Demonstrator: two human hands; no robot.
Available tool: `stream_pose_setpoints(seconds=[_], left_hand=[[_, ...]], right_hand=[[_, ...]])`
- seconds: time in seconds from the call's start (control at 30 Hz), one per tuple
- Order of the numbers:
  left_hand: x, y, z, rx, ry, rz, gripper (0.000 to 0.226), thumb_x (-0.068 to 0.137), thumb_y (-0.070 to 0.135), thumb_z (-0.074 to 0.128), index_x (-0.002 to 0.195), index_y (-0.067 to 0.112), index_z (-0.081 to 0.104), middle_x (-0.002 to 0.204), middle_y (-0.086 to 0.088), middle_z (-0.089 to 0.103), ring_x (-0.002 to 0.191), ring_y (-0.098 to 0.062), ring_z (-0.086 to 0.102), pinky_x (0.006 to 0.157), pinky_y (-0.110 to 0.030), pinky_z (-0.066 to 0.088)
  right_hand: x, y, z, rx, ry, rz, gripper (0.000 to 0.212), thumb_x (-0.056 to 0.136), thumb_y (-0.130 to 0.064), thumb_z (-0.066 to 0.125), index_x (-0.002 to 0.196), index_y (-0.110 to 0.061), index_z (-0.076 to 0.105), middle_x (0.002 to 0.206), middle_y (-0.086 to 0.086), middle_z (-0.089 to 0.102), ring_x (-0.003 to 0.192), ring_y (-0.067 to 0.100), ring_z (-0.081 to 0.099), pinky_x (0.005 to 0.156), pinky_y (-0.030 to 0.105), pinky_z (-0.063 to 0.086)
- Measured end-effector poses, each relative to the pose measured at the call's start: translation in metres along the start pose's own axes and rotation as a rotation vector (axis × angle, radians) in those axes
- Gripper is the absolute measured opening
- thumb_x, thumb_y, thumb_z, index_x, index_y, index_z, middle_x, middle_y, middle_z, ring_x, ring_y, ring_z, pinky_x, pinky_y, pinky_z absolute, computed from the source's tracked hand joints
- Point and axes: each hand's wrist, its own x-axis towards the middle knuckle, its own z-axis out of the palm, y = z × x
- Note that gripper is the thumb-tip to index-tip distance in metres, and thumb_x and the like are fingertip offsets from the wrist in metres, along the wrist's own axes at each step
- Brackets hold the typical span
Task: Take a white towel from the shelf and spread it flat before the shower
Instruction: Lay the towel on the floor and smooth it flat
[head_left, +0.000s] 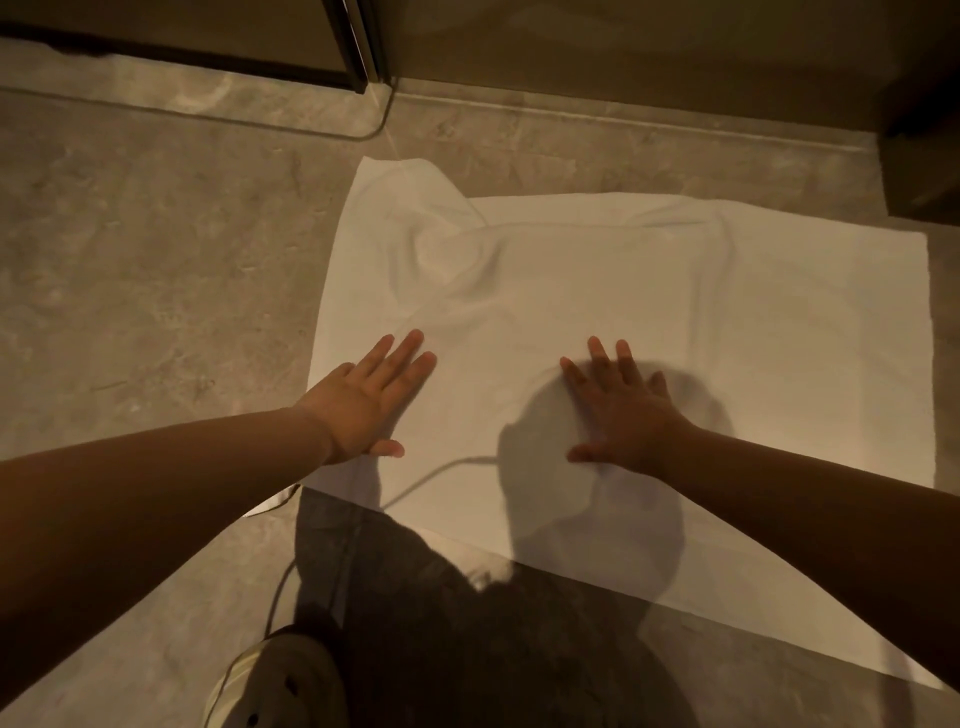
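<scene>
**Hands flat on the towel, far corner rumpled**

Both hands are spread palm-down with straight fingers, gripping nothing. The left hand (374, 405) presses at the near-left edge of the white towel (779, 338), and the right hand (623, 415) presses closer to its middle. The towel lies on the stone floor (130, 260), just before the shower's dark door frame (358, 47) and low threshold (623, 119). Most of it looks flat, but the far-left corner (415, 208) is bunched, with a ridge running in toward the centre.

The main risk, as I judge it, is that flat palms pushing outward will slide the whole cloth over the smooth floor and leave the ridge in place, or crease the bunched corner flat where it is. The left palm sits partly off the edge and could roll that edge under.

A dark trouser leg (467, 623) covers the near edge. I cannot tell whether it bears down there, but if it does, any pull away from it would make new wrinkles. A thin cord (431, 475) crosses the near-left part of the towel and could snag or be trapped. A pale shoe (280, 680) stands close by. The glass door's lower corner (379, 117) is near the rumpled corner and crowds the reach there.
</scene>
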Motion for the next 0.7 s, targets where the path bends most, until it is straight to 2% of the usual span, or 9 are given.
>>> stream_pose_setpoints(seconds=[0.17,0.3,0.5,0.7], left_hand=[[0.011,-0.013,-0.015,-0.413,0.115,-0.189,0.095,0.087,0.064,0.038,0.146,0.020,-0.021,0.155,-0.001,-0.025,0.146,-0.022,-0.009,0.117,-0.044,0.012],[0.024,-0.022,-0.018,-0.334,0.014,-0.212,0.082,0.091,0.064,0.025,0.150,0.018,-0.009,0.159,-0.001,-0.013,0.146,-0.024,-0.010,0.115,-0.040,0.010],[0.027,-0.032,-0.012,-0.270,-0.044,-0.206,0.086,0.084,0.073,0.013,0.149,0.023,-0.014,0.156,0.002,-0.022,0.144,-0.023,-0.016,0.116,-0.040,0.007],[0.025,-0.052,-0.014,-0.198,-0.096,-0.253,0.093,0.083,0.074,0.021,0.147,0.021,-0.021,0.154,-0.001,-0.027,0.144,-0.025,-0.018,0.116,-0.042,0.009]], right_hand=[[0.009,-0.005,-0.007,0.048,0.089,-0.036,0.113,0.071,-0.072,0.057,0.147,-0.030,-0.015,0.158,0.005,-0.017,0.143,0.033,-0.014,0.109,0.062,0.013],[0.019,-0.013,-0.011,0.026,0.063,-0.047,0.112,0.072,-0.071,0.057,0.148,-0.027,-0.014,0.157,0.007,-0.018,0.143,0.033,-0.015,0.110,0.060,0.010],[0.020,-0.012,-0.006,-0.007,0.050,-0.039,0.112,0.075,-0.073,0.052,0.146,-0.026,-0.022,0.156,0.008,-0.024,0.142,0.033,-0.020,0.111,0.059,0.005],[0.020,-0.014,-0.004,0.008,0.030,-0.022,0.115,0.075,-0.071,0.054,0.144,-0.025,-0.025,0.154,0.010,-0.027,0.141,0.033,-0.022,0.111,0.059,0.003]])
